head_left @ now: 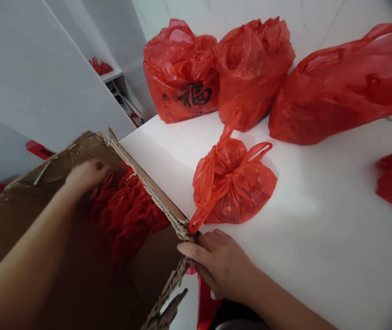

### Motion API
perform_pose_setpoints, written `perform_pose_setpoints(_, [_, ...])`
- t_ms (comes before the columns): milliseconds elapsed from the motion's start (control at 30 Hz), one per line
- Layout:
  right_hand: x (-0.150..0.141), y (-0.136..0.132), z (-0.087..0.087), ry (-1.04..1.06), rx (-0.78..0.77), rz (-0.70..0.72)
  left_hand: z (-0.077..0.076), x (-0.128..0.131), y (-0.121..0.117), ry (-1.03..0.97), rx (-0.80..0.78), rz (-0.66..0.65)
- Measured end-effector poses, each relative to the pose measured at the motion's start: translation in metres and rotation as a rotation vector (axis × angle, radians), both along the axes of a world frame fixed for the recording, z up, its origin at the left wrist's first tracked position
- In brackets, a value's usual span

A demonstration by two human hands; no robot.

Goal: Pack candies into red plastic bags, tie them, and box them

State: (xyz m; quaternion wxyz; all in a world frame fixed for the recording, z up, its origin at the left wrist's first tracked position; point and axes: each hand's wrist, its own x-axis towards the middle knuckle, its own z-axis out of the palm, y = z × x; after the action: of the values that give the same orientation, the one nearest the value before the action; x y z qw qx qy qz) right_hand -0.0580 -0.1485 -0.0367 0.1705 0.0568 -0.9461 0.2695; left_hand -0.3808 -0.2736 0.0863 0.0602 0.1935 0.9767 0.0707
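Your left hand (86,178) is inside the torn cardboard box (79,266), fingers curled down against the bunched red plastic bags (127,215); you can't tell if it's gripping them. Your right hand (220,263) clamps the box's ragged rim. A knotted red bag (233,183) sits just beside the box on the white table (319,238), with 3 full red bags (251,68) behind.

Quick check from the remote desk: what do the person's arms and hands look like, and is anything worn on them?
The left hand and right hand are bare, with no gloves. The left forearm and right forearm show no sleeve, and no watch, band or ring is visible.
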Motion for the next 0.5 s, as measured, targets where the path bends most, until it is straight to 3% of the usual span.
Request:
perform_pose_setpoints(67, [0.001,0.0,-0.001,-0.002,-0.001,0.0,0.027,0.017,0.039,0.158,0.101,-0.097])
perform_pose_setpoints(133, [0.001,-0.001,-0.002,0.005,0.003,-0.007,0.037,0.049,0.082,0.119,0.168,-0.299])
perform_pose_setpoints(233, [0.001,-0.001,-0.003,0.029,0.015,-0.021,0.019,0.1,0.145,-0.111,0.138,-0.571])
perform_pose_setpoints(300, [0.002,-0.002,-0.003,0.038,0.015,-0.026,-0.002,0.117,0.175,-0.304,0.111,-0.636])
perform_pose_setpoints(400, [0.002,-0.002,-0.003,0.03,0.01,-0.031,-0.018,0.114,0.192,-0.489,0.197,-0.671])
perform_pose_setpoints(500, [0.002,-0.002,-0.004,0.019,0.004,-0.016,0.005,0.089,0.171,-0.617,0.402,-0.626])
